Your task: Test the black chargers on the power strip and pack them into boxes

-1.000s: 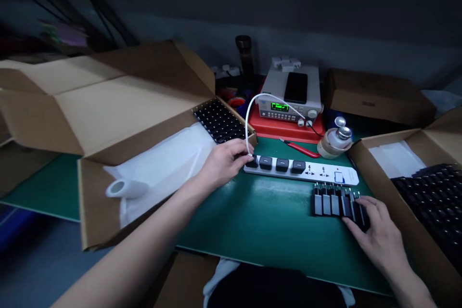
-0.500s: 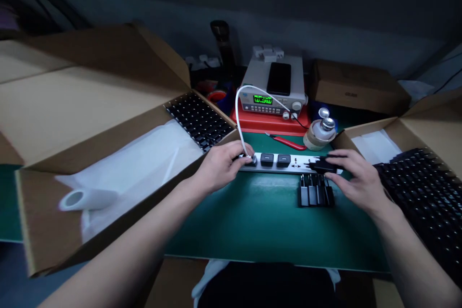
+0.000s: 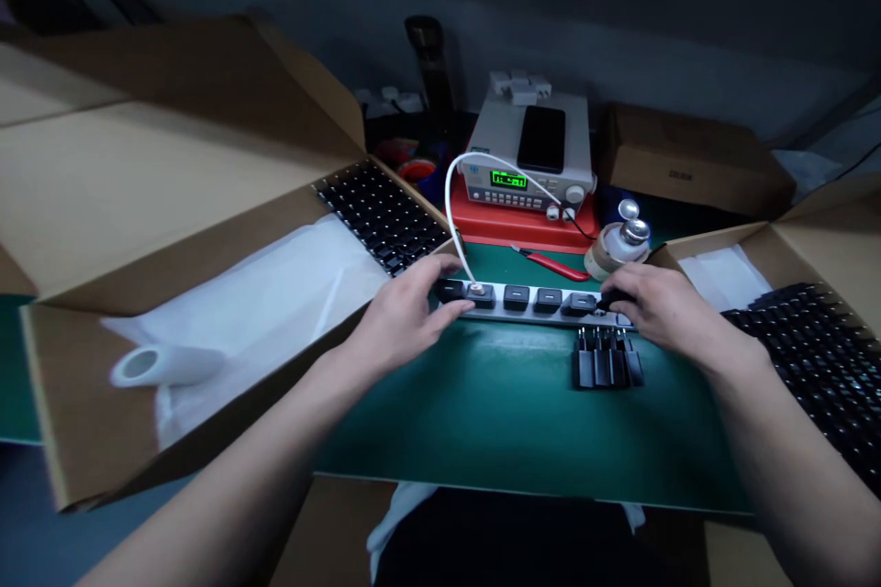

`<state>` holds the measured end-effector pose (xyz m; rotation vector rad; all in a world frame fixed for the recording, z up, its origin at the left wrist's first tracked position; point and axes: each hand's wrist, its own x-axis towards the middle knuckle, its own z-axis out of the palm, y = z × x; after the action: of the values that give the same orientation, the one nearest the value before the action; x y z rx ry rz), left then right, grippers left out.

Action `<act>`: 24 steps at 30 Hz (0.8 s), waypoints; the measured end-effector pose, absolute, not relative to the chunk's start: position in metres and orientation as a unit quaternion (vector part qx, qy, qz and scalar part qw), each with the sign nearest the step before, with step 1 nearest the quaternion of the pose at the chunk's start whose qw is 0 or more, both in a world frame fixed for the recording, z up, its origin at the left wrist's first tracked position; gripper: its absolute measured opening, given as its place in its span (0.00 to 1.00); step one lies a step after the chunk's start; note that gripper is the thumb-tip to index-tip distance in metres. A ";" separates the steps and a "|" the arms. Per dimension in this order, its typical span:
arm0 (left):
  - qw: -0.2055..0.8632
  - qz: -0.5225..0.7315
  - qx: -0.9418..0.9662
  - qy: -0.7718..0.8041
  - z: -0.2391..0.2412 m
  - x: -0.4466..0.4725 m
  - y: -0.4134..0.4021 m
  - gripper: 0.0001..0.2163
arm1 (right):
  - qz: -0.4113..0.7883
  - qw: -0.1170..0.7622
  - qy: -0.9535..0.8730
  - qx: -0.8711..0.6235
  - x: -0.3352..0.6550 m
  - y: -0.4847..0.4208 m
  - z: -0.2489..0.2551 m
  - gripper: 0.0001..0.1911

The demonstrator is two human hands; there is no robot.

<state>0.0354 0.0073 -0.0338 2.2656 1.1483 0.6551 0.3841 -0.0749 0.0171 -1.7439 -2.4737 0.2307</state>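
Green matting covers your bench [image 3: 509,426], with a dim grey wall behind it. Across the mat lies a white power strip [image 3: 529,315], and five black chargers [image 3: 549,300] stand plugged into it in a row. Your left hand [image 3: 406,316] sits at the strip's left end, its fingers [image 3: 440,298] curled narrowly over the first chargers; whether they grip one, you cannot tell. A white cable [image 3: 447,211] rises from the second charger and arcs back to a bench instrument [image 3: 509,188] with a green display. Your right hand [image 3: 671,312] is further along the strip, its fingers [image 3: 637,293] closed around one more black charger [image 3: 611,299] pressed against the strip, just beyond the row. A few more chargers [image 3: 606,367] stand in a tight cluster on the mat just below the strip. To your left, an open cardboard box [image 3: 172,193] holds a tray of black chargers [image 3: 378,215] and white foam sheet [image 3: 268,293]. To your right, another open box [image 3: 750,248] holds more chargers [image 3: 805,339]. Red-handled pliers [image 3: 551,264] lie beyond the strip.
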 end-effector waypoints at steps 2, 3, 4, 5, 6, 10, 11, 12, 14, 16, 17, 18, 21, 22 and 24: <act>0.235 0.199 0.839 0.448 -0.038 0.028 0.009 0.19 | 0.071 0.061 -0.807 -0.583 0.388 -0.082 0.011 0.13; 0.228 0.177 0.844 0.452 -0.039 0.025 0.010 0.17 | 0.070 0.067 -0.808 -0.581 0.387 -0.084 0.007 0.15; 0.225 0.160 0.849 0.450 -0.040 0.023 0.012 0.14 | 0.068 0.075 -0.811 -0.576 0.386 -0.086 0.003 0.18; 0.227 0.153 0.854 0.443 -0.039 0.022 0.014 0.12 | 0.065 0.083 -0.813 -0.572 0.385 -0.087 -0.002 0.20; 0.234 0.157 0.857 0.432 -0.038 0.020 0.016 0.10 | 0.062 0.087 -0.814 -0.571 0.384 -0.088 -0.007 0.21; 0.263 0.189 0.865 0.383 -0.025 0.015 0.019 0.07 | 0.068 0.073 -0.810 -0.577 0.388 -0.088 -0.020 0.22; 0.269 0.182 0.870 0.370 -0.022 0.014 0.018 0.07 | 0.072 0.068 -0.809 -0.579 0.388 -0.087 -0.020 0.22; 0.272 0.170 0.877 0.358 -0.020 0.015 0.016 0.07 | 0.074 0.066 -0.809 -0.579 0.387 -0.085 -0.019 0.21; 0.272 0.148 0.882 0.354 -0.018 0.019 0.011 0.08 | 0.072 0.079 -0.815 -0.570 0.376 -0.077 -0.012 0.21; 0.274 0.139 0.873 0.379 -0.021 0.027 0.007 0.11 | 0.069 0.126 -0.823 -0.550 0.352 -0.063 -0.003 0.21; 0.281 0.140 0.865 0.392 -0.023 0.031 0.005 0.14 | 0.075 0.160 -0.823 -0.539 0.335 -0.054 0.001 0.21; 0.290 0.144 0.858 0.399 -0.026 0.035 0.004 0.17 | 0.086 0.196 -0.821 -0.529 0.317 -0.045 0.004 0.20; 0.307 0.151 0.856 0.389 -0.035 0.044 0.004 0.23 | 0.143 0.245 -0.817 -0.501 0.265 -0.017 0.006 0.10; 0.308 0.149 0.856 0.386 -0.037 0.045 0.005 0.22 | 0.157 0.241 -0.820 -0.495 0.253 -0.009 0.006 0.05; 0.314 0.149 0.852 0.393 -0.042 0.046 0.007 0.20 | 0.186 0.247 -0.816 -0.488 0.242 0.000 0.006 0.03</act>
<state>0.0463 0.0069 -0.0419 2.2450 1.0352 0.3925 0.2422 0.0002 0.0064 -1.3314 -2.2262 0.5074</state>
